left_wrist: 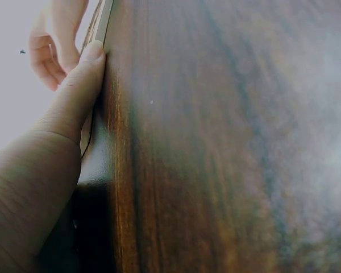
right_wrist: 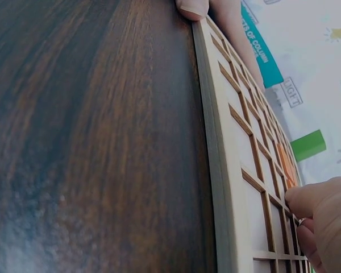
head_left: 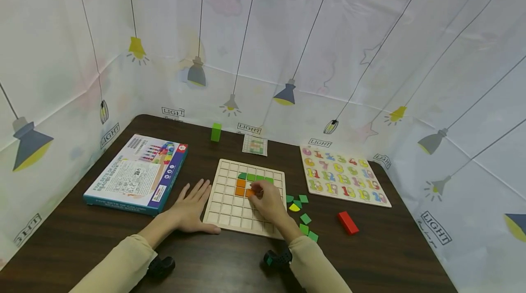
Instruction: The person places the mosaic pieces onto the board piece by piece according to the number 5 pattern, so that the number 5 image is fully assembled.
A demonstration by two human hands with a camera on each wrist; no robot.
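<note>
The pale wooden board with a grid of little square holes (head_left: 236, 213) lies flat on the dark brown wooden table (head_left: 370, 256), in the middle, right in front of the person. The left hand (head_left: 191, 208) lies flat on the table with its fingers spread out, and its thumb pushes against the near left edge of the board. The right hand (head_left: 267, 201) is over the board with its fingers bent, pinching a small orange square tile (head_left: 249, 193) at one hole, just beside two more orange tiles (head_left: 240, 187) and under a row of green tiles (head_left: 255, 177).

To do this bit well, I think the tile should go straight down and flat, so its corners slip in and do not catch on the thin wooden walls. The left thumb should hold the board tight so it does not slide. A gentle push on top should seat the tile level with the others. Loose green and yellow tiles (head_left: 302, 213) lie on the table near the board's right edge, easy to bump with the sleeve.
</note>
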